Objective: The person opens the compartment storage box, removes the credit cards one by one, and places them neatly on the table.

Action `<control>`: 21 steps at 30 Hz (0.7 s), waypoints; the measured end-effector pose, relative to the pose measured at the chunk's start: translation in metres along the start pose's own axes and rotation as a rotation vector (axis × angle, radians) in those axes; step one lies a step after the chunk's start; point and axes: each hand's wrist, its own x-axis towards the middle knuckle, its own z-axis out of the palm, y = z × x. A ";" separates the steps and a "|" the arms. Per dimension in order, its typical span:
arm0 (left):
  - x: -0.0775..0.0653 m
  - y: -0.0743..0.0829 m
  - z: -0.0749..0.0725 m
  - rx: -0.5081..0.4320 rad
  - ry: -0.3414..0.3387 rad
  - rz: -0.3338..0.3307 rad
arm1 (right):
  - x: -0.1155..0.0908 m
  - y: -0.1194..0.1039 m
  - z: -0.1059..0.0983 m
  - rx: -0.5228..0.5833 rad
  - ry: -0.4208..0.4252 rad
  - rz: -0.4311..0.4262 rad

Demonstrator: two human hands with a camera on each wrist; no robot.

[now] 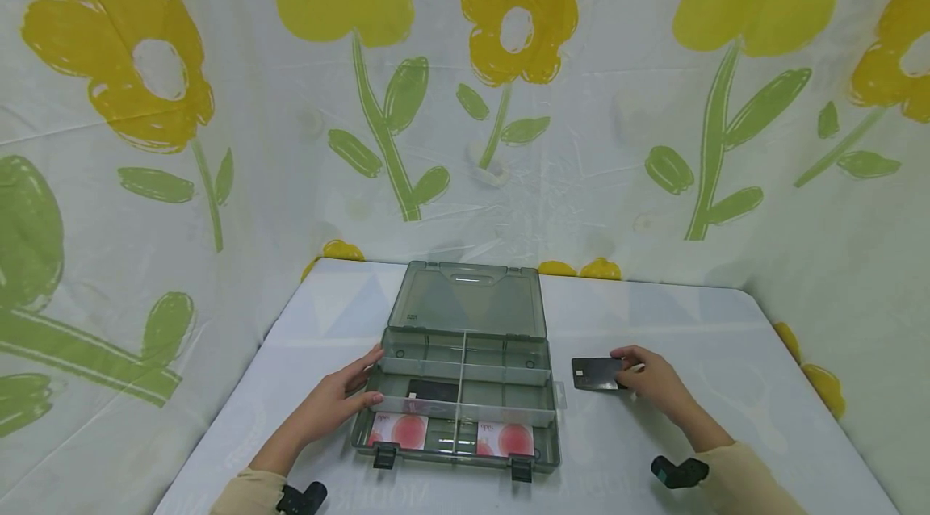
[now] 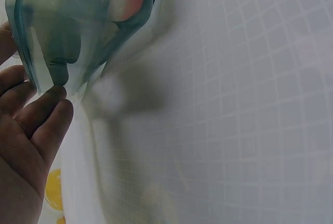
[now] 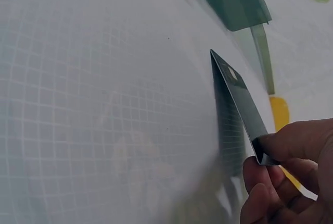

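Observation:
A grey translucent organizer box point(image 1: 459, 441) stands on the table with its lid point(image 1: 468, 301) thrown back. My left hand point(image 1: 330, 402) rests against the box's left side, its fairly straight fingers touching the wall. My right hand point(image 1: 654, 382) pinches a dark bank card point(image 1: 596, 374) by its right end, to the right of the box. In the right wrist view the card point(image 3: 242, 99) is tilted, with its shadow beside it. Another dark card point(image 1: 433, 391) lies in the left middle compartment. A pink-and-white card point(image 1: 400, 430) lies in the front left compartment, a similar card point(image 1: 504, 439) front right.
The white table point(image 1: 654, 458) carries the box near its middle. Two black latches point(image 1: 385, 456) hang at the box's front edge. A clear tab point(image 1: 559, 395) juts from its right side. Flower-printed cloth point(image 1: 567, 176) surrounds the table at the back and sides.

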 end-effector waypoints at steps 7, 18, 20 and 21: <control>0.000 0.000 0.000 -0.015 -0.002 -0.005 | 0.005 0.005 0.006 -0.071 0.020 -0.003; 0.001 -0.002 0.000 -0.015 -0.002 0.002 | 0.003 -0.001 0.011 -0.117 0.031 0.016; 0.001 -0.002 0.000 -0.019 -0.002 0.002 | 0.003 -0.001 0.012 -0.125 0.033 0.019; 0.001 -0.002 0.000 -0.018 -0.002 0.002 | 0.003 -0.001 0.012 -0.128 0.035 0.021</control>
